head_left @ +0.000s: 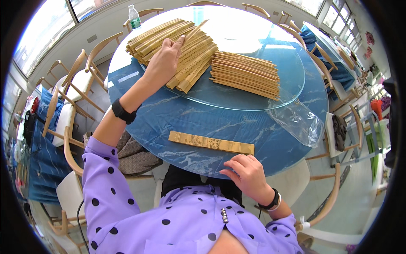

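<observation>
My left hand (164, 61) reaches over a wide, overlapping pile of gold printed paper chopstick sleeves (196, 63) at the far left of the table. Its thumb and index finger pinch one narrow sleeve (196, 28), which slants up and to the right. Beside the pile lies a stack of bare wooden chopsticks (245, 74). A single gold chopstick sleeve (211, 142) rests crosswise near the table's front edge; whether anything is inside cannot be seen. Just below its right end, my right hand (250, 175) hovers with loosely bent fingers, thumb apart, holding nothing visible.
The pile and the chopsticks sit on a glass turntable (292, 80) over a blue marbled round table (148, 139). A crumpled clear plastic bag (298, 122) lies at the right. A plastic bottle (134, 17) stands at the far left edge. Wooden chairs (101, 55) surround the table.
</observation>
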A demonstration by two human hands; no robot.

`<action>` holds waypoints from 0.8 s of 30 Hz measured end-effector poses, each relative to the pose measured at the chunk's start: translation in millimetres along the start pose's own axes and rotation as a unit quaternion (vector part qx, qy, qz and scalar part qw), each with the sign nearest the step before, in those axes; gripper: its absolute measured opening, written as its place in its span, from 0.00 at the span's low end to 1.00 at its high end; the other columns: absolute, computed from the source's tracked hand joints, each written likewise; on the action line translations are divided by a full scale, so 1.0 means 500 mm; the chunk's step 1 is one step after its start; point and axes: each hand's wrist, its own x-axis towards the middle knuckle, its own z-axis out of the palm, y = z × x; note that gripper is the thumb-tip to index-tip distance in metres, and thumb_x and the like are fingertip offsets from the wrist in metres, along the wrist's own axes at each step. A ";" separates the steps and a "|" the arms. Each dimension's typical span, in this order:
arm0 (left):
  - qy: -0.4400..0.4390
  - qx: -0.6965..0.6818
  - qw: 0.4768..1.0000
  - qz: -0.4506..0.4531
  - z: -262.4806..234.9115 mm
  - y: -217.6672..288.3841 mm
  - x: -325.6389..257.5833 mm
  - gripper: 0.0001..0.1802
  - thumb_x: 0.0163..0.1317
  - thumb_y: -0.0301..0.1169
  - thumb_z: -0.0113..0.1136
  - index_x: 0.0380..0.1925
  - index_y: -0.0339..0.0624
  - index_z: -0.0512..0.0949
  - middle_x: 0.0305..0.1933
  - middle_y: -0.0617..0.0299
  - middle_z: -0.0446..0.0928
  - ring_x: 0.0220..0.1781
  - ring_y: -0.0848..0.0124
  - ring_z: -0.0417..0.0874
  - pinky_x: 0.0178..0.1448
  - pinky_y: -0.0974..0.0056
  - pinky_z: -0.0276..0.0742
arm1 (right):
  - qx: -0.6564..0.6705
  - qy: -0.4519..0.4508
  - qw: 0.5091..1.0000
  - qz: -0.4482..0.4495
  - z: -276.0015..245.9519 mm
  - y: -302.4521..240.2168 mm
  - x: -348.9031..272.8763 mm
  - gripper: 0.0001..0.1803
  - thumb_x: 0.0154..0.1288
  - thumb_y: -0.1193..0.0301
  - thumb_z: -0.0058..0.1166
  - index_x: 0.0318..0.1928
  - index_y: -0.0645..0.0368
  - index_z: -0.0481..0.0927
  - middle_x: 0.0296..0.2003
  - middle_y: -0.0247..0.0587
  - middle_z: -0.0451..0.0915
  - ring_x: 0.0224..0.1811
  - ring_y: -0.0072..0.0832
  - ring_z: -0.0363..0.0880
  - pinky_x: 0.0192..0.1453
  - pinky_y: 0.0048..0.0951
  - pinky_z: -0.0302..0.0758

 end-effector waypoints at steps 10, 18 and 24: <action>-0.088 0.268 0.959 -0.035 0.019 -0.314 0.222 0.26 0.77 0.30 0.47 0.73 0.51 0.70 0.58 0.43 0.72 0.66 0.49 0.75 0.72 0.53 0.71 | -0.048 -0.008 0.997 0.057 -0.055 0.037 -0.021 0.09 0.60 0.68 0.70 0.34 0.58 0.82 0.30 0.37 0.79 0.31 0.36 0.77 0.37 0.35 0.71; -0.103 0.317 0.940 -0.075 0.047 -0.295 0.213 0.23 0.76 0.41 0.53 0.67 0.51 0.77 0.63 0.47 0.72 0.69 0.50 0.69 0.73 0.50 0.66 | -0.075 -0.045 0.994 0.059 -0.084 0.074 0.009 0.09 0.61 0.68 0.68 0.33 0.58 0.80 0.31 0.38 0.77 0.33 0.37 0.78 0.38 0.37 0.73; 0.005 0.201 0.978 0.056 0.022 -0.159 0.084 0.28 0.72 0.42 0.60 0.68 0.41 0.75 0.61 0.50 0.74 0.68 0.54 0.69 0.73 0.50 0.65 | -0.131 -0.023 0.991 0.025 -0.110 0.192 0.140 0.08 0.63 0.70 0.66 0.34 0.60 0.81 0.34 0.41 0.78 0.40 0.42 0.80 0.43 0.40 0.79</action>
